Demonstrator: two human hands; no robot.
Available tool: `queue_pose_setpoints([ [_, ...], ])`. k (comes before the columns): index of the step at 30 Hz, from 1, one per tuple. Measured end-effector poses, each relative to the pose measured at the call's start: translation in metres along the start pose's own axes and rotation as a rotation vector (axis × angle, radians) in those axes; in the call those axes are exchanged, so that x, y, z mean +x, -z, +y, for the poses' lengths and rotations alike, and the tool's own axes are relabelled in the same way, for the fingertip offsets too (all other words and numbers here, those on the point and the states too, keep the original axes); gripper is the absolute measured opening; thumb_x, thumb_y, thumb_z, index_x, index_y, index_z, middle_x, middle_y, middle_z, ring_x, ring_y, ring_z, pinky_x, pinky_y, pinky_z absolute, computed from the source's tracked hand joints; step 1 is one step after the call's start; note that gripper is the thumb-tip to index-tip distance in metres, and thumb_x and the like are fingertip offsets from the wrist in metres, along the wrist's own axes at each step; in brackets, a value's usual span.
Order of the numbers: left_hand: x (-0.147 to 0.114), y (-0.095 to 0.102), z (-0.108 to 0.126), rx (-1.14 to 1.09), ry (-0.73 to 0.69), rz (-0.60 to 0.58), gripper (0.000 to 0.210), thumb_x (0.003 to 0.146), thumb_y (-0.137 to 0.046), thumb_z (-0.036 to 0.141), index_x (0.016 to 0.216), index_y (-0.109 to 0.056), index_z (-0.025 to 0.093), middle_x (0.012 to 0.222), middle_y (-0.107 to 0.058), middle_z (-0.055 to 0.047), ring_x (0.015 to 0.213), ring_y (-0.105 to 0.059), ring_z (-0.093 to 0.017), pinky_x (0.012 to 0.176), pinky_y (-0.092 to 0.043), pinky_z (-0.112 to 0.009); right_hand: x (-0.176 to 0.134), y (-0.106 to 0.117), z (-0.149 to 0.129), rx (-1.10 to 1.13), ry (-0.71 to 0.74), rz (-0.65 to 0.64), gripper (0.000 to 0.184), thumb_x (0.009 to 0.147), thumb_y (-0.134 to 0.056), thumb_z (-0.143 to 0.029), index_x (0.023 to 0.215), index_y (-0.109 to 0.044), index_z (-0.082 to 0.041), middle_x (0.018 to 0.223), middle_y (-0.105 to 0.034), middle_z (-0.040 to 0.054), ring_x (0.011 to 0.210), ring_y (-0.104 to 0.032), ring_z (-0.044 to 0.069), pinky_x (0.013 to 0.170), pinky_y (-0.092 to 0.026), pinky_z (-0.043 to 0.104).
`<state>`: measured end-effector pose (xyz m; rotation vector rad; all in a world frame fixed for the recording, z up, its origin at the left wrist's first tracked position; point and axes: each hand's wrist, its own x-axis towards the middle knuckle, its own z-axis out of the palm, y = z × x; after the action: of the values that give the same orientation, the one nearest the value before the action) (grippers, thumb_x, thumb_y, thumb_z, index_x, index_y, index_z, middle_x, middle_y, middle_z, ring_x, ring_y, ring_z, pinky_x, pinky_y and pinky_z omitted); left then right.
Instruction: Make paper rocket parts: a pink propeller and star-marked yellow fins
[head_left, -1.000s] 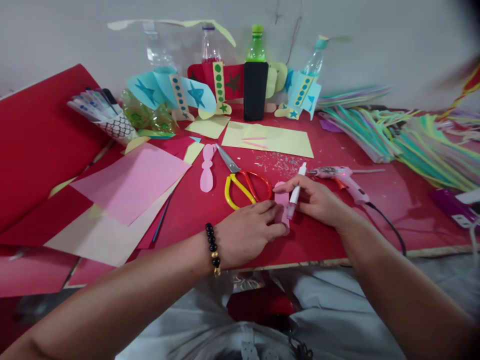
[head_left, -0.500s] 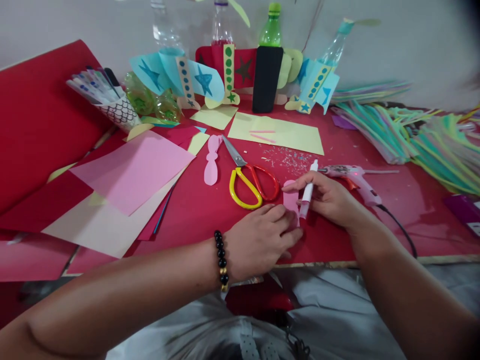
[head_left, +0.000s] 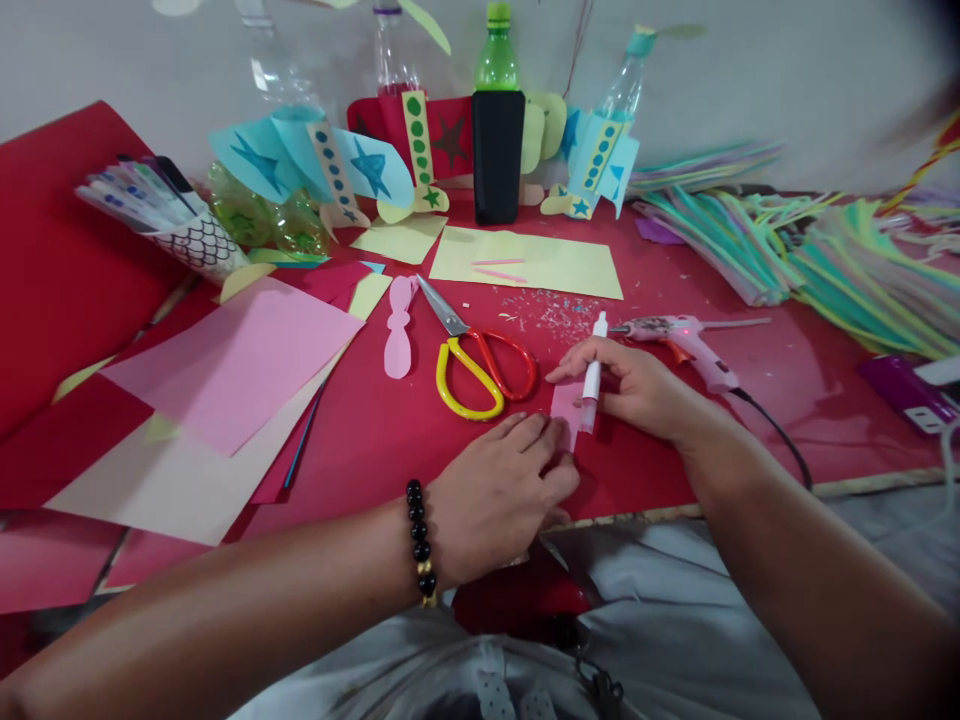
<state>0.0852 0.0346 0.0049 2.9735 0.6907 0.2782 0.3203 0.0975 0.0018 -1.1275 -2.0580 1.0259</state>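
Red tabletop [head_left: 352, 430] spreads all around our fingers. Just now, the round top of our small pink paper [head_left: 564, 412] stops poking out past the fingers of our right hand [head_left: 574, 388], so we guess we are still busy with that piece. Those fingers grip a white pen [head_left: 592, 380], with the pointing one stretched out. Our left hand [head_left: 499, 490] bends its fingers over the paper's near end; we can't tell if they pinch it. Scissors [head_left: 457, 326] lie just past them.

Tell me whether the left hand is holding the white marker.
No, the white marker is in the right hand, apart from the left hand.
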Motion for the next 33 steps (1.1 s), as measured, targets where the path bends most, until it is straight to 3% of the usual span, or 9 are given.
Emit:
queue_pose_setpoints([
  [10, 0.001, 0.003, -0.001, -0.023, 0.059, -0.028, 0.034, 0.091, -0.056, 0.049, 0.102, -0.052, 0.017, 0.140, -0.045, -0.017, 0.129, -0.042, -0.031, 0.105, -0.039, -0.043, 0.000, 0.000, 0.000, 0.018, -0.007, -0.023, 0.020, 0.081, -0.070, -0.028, 0.097, -0.059, -0.026, 0.109, -0.073, 0.0034, 0.102, -0.067, 0.025, 0.088, -0.051, 0.037],
  [26, 0.006, 0.003, -0.002, 0.022, 0.028, -0.033, 0.037, 0.093, -0.051, 0.052, 0.103, -0.052, 0.017, 0.144, -0.042, -0.019, 0.112, -0.049, -0.029, 0.096, -0.042, -0.042, 0.000, 0.001, -0.001, -0.024, -0.005, -0.024, 0.022, 0.081, -0.069, -0.029, 0.101, -0.060, -0.026, 0.109, -0.073, 0.0039, 0.101, -0.067, 0.026, 0.088, -0.051, 0.039],
  [29, 0.008, 0.004, -0.003, 0.015, 0.053, -0.042, 0.040, 0.093, -0.049, 0.054, 0.106, -0.054, 0.016, 0.142, -0.045, -0.016, 0.110, -0.049, -0.028, 0.094, -0.042, -0.042, 0.000, 0.001, -0.002, -0.036, -0.011, -0.033, 0.023, 0.081, -0.069, -0.029, 0.102, -0.060, -0.027, 0.109, -0.073, 0.0037, 0.101, -0.067, 0.025, 0.087, -0.052, 0.039],
  [33, 0.010, 0.002, -0.004, 0.036, 0.094, -0.007, 0.052, 0.096, -0.046, 0.051, 0.129, -0.049, 0.011, 0.138, -0.048, -0.014, 0.113, -0.046, -0.027, 0.096, -0.042, -0.040, 0.001, 0.000, -0.002, -0.042, -0.004, -0.033, 0.022, 0.081, -0.070, -0.030, 0.101, -0.061, -0.027, 0.108, -0.073, 0.0028, 0.101, -0.067, 0.025, 0.087, -0.052, 0.037],
])
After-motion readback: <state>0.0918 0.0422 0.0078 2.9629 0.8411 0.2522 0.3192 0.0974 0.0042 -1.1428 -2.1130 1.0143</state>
